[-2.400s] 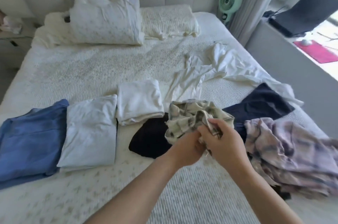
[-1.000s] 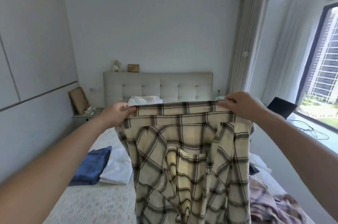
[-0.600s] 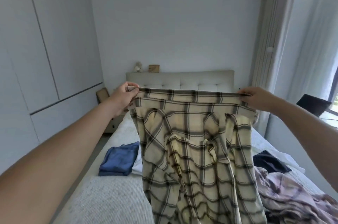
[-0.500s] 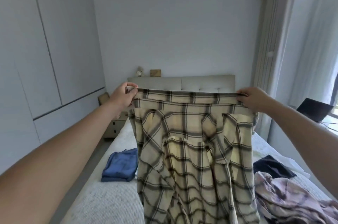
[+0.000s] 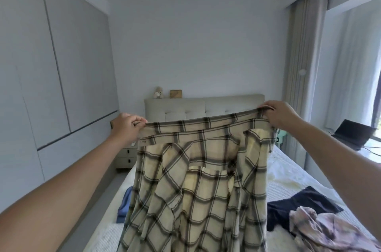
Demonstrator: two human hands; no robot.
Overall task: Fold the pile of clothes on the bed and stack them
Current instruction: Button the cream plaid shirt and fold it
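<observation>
No legible text anywhere

Cream-and-black plaid shirt (image 5: 198, 190); navy garment (image 5: 305, 204).

plaid shirt (image 5: 198, 179) tilted, left hand (image 5: 126, 128) lower

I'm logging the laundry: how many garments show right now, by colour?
Cream plaid shirt, held up by left hand and right hand: 1
Navy garment: 1
Pink plaid garment: 1
Blue garment, mostly hidden: 1
Total: 4
</observation>
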